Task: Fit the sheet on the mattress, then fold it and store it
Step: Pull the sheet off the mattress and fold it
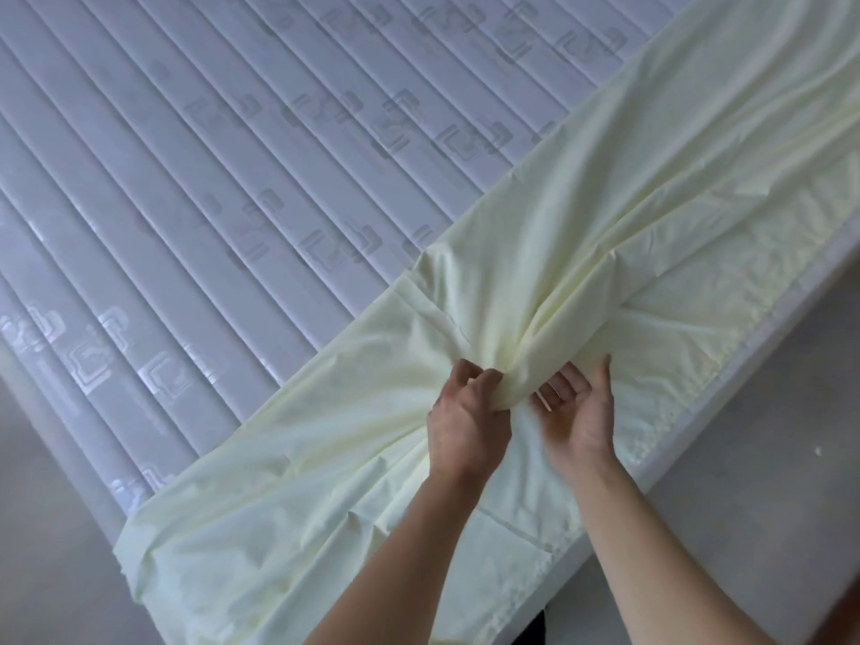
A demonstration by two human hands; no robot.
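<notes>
A pale yellow sheet (581,216) lies in a long band along the near side of a white quilted mattress (209,188). The sheet is bunched into a gathered fold near the middle of the band. My left hand (467,412) grips this bunch, with its fingers curled over the cloth. My right hand (579,412) is just to the right of it, palm up with straight fingers, touching the underside of the same bunch. Most of the mattress top is bare.
The mattress edge (726,379) runs diagonally from upper right to lower left, with grey floor (768,458) beyond it on the right. More grey floor (42,528) shows at the lower left past the mattress corner.
</notes>
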